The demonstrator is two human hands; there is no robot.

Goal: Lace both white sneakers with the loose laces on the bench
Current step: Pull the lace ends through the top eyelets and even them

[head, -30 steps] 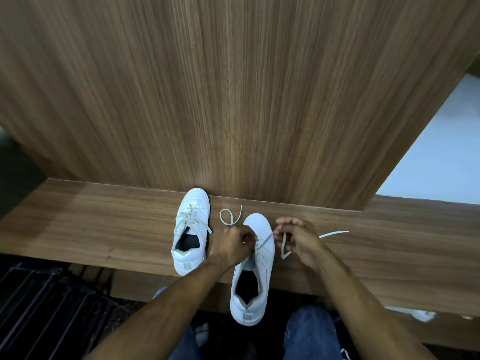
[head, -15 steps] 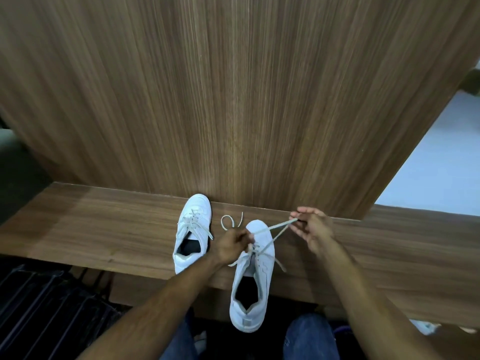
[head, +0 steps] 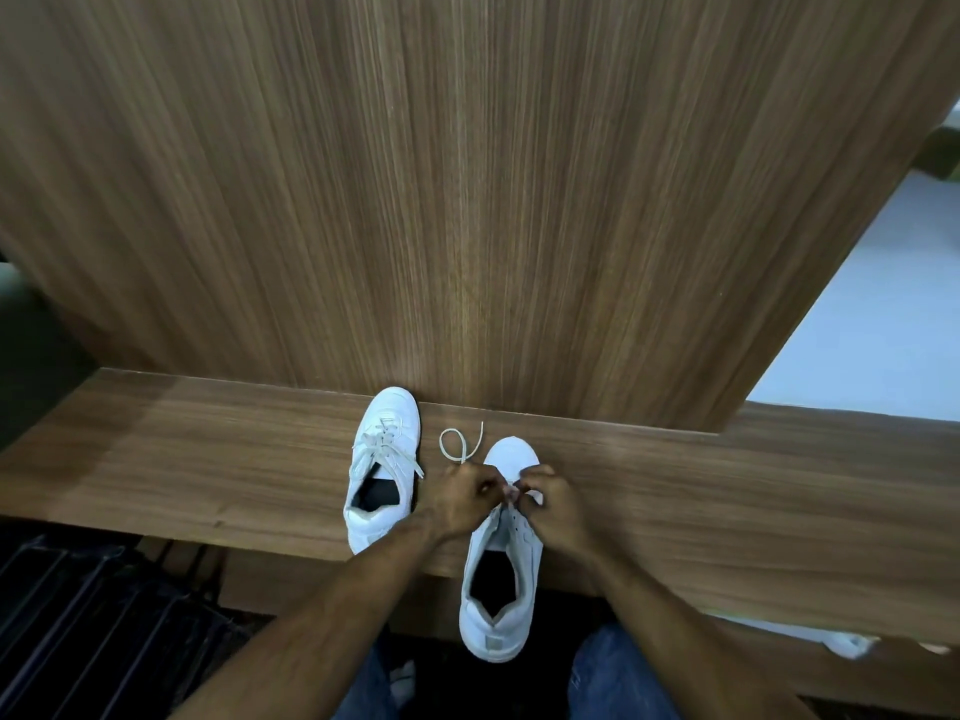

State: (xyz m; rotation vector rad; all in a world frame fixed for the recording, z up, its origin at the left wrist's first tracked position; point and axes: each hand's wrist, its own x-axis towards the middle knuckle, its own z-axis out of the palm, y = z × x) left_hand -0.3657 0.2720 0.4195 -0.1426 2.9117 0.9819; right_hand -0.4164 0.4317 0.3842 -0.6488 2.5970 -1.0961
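Observation:
Two white sneakers stand on the wooden bench (head: 208, 470), toes toward the wall. The left sneaker (head: 382, 470) has its lace threaded and loosely crossed. The right sneaker (head: 501, 574) hangs its heel over the bench's front edge. My left hand (head: 462, 498) and my right hand (head: 550, 504) meet over its eyelets, both pinching the white lace (head: 460, 444). One end of that lace curls in a loop on the bench beyond my left hand. The part of the lace between my fingertips is hidden.
A tall wood-grain panel (head: 467, 200) rises right behind the shoes. A dark slatted mat (head: 93, 626) lies on the floor at lower left. My knees in blue jeans (head: 613, 678) sit below the bench edge. Another white shoe (head: 847, 644) lies under the bench at the right.
My right hand had pulled the lace out taut to the right; it has now come back in to the sneaker's eyelets beside my left hand. The left hand stayed on the shoe.

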